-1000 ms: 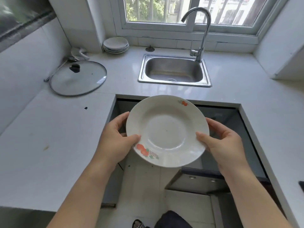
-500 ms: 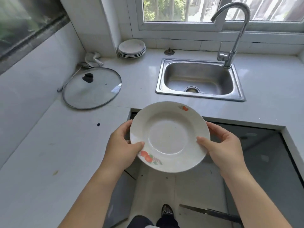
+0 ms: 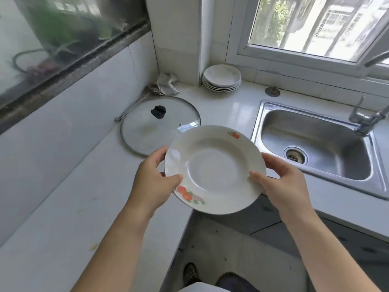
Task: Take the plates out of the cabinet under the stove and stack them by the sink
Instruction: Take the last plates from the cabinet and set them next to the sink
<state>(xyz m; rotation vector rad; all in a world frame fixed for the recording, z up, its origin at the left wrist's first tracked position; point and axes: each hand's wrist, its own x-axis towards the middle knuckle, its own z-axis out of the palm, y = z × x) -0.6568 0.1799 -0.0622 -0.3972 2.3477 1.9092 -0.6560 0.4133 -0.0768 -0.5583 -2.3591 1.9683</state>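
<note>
Now you hold the plate over the counter edge, left hand and right hand each pinching its rim, thumbs on top; carry it above the glass lid; lower it centred onto the stack left of the sink; release gently.

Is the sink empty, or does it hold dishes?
Empty: the sink shows bare steel and its drain, with no dishes inside.

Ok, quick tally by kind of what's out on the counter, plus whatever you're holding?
Plate, held by left hand and right hand: 1
Stack of plates: 1 (rims too close to count)
Glass lid: 1
Thin metal rod: 1
Sink stopper: 1
Crumpled cloth: 1
Total: 6
</note>
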